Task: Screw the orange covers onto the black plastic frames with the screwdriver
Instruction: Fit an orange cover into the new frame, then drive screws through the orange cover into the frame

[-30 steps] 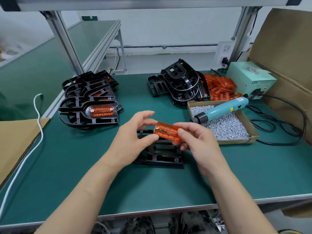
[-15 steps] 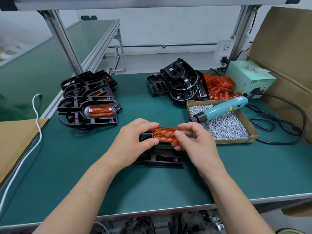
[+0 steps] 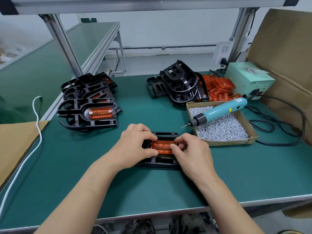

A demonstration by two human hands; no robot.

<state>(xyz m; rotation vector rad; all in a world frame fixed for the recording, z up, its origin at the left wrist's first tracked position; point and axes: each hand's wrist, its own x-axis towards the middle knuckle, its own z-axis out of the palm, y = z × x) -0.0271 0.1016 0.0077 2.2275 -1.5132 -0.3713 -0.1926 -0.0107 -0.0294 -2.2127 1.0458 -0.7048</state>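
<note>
An orange cover [image 3: 162, 147] lies in the recess of a black plastic frame [image 3: 160, 162] at the middle of the green table. My left hand [image 3: 135, 146] pinches its left end and my right hand [image 3: 190, 152] pinches its right end. Both hands hide much of the frame. The blue electric screwdriver [image 3: 219, 112] rests across a cardboard box of screws [image 3: 219, 127] to the right, untouched. A stack of frames with orange covers fitted [image 3: 87, 108] sits at the left. Bare black frames [image 3: 179, 85] and loose orange covers [image 3: 217, 88] are piled at the back.
A pale green power unit [image 3: 248, 80] stands at the back right with black cables [image 3: 283, 125] looping over the table. Brown cardboard [image 3: 15, 142] and a white cord [image 3: 36, 125] lie at the left edge. A large cardboard sheet [image 3: 287, 56] leans at the right.
Both hands lowered the orange cover from above the black frame down into its recess. The view shifted slightly downward.
</note>
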